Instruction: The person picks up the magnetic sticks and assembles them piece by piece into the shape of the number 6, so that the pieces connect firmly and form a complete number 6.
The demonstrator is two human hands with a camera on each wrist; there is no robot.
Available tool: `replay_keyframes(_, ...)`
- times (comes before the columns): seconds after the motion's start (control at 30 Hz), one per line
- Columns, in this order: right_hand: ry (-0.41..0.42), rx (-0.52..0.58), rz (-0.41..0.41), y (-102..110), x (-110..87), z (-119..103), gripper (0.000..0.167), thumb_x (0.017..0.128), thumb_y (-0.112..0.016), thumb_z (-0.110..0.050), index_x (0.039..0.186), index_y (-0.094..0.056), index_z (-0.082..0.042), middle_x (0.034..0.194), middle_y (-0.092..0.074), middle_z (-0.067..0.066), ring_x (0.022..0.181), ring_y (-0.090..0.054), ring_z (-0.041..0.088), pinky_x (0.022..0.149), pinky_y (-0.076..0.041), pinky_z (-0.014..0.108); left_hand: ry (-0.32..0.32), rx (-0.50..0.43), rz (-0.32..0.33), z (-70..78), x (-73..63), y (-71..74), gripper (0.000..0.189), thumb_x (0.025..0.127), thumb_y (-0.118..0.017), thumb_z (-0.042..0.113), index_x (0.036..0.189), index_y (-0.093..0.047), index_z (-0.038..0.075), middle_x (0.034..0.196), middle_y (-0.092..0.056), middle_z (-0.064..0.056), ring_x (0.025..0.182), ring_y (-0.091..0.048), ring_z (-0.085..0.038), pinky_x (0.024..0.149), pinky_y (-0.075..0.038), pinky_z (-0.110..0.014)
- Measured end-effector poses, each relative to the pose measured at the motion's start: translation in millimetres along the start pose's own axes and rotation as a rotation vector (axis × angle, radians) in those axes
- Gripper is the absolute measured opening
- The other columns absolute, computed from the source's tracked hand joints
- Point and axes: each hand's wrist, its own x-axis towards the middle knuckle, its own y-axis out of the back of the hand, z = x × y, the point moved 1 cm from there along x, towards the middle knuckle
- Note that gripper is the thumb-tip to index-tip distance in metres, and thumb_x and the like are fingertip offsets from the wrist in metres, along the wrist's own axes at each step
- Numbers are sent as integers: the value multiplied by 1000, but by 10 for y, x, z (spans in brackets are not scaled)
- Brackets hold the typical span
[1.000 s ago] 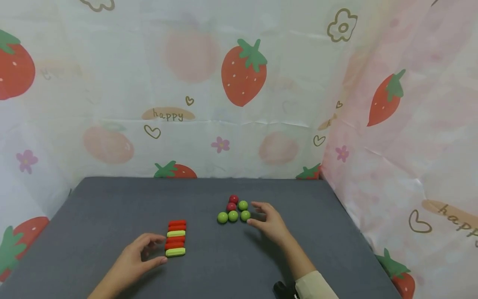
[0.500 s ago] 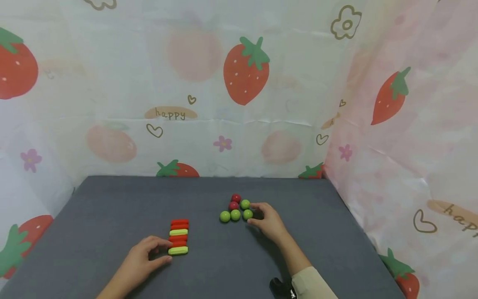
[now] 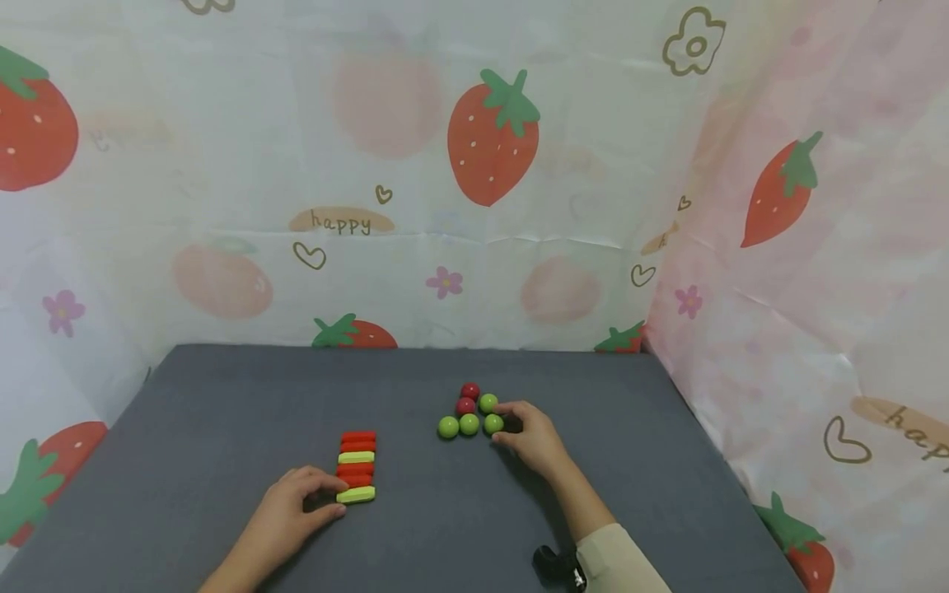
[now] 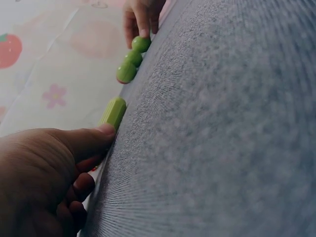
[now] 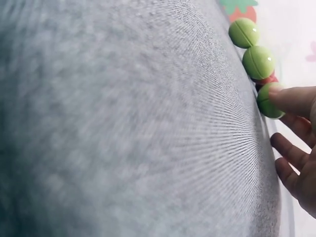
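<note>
In the head view my left hand (image 3: 292, 511) has its thumb and index finger at the left end of the nearest yellow-green ridged bar (image 3: 356, 495), pinching it. The left wrist view shows that thumb against the bar (image 4: 114, 111). Behind it lie several red bars (image 3: 359, 436) and another yellow-green bar (image 3: 357, 457), stacked in a column. To the right, my right hand (image 3: 535, 441) pinches a green ball (image 3: 493, 423) between thumb and index finger. The right wrist view has the thumb on this ball (image 5: 269, 100). More green balls (image 3: 448, 427) and two red balls (image 3: 465, 407) sit beside it.
Dark grey cloth (image 3: 415, 535) covers the table. A black object (image 3: 554, 567), partly hidden, lies by my right sleeve (image 3: 619, 560). A strawberry-print curtain (image 3: 415, 165) stands at the back and sides.
My left hand has moved right from beside the column, and its thumb and index finger now meet the nearest bar. My right fingers have come in on the green ball. The head view shifted slightly.
</note>
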Motion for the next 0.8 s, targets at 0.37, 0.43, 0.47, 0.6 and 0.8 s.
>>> replay_keyframes(0.37,-19,1,3,-17,17,15,37,81,-80,-21,116,-69,-25,121,-65,0,114,-61,22,96,-48,44,25,28,10,74,-12,13,23,75,-83,30,93,-70,37,93,-66,19,87,-53,-5,76,-47,-25)
replay_keyframes(0.43,-21,0,6,-15,12,19,37,81,-80,-21,116,-69,-25,120,-65,0,113,-61,22,96,-48,44,40,20,1,86,-14,21,22,75,-82,30,93,-70,37,93,-67,19,87,-53,-4,77,-47,-25)
replay_keyframes(0.47,-22,1,8,-14,12,21,37,81,-80,-20,116,-69,-25,120,-66,0,114,-61,22,96,-48,44,45,15,-3,92,-15,26,22,76,-82,30,93,-70,37,93,-67,18,86,-52,-5,76,-47,-25)
replay_keyframes(0.6,-31,-1,1,-8,12,32,36,81,-80,-21,115,-70,-25,121,-66,0,115,-60,22,97,-48,44,59,-23,-11,136,-17,64,20,77,-81,33,93,-70,38,93,-67,16,84,-52,-7,74,-45,-25)
replay_keyframes(0.8,-32,-5,-28,26,1,25,35,81,-80,-24,114,-69,-28,120,-66,-2,113,-61,21,94,-49,43,17,-31,10,253,50,121,19,78,-81,32,93,-70,37,87,-64,15,80,-50,-9,69,-42,-24)
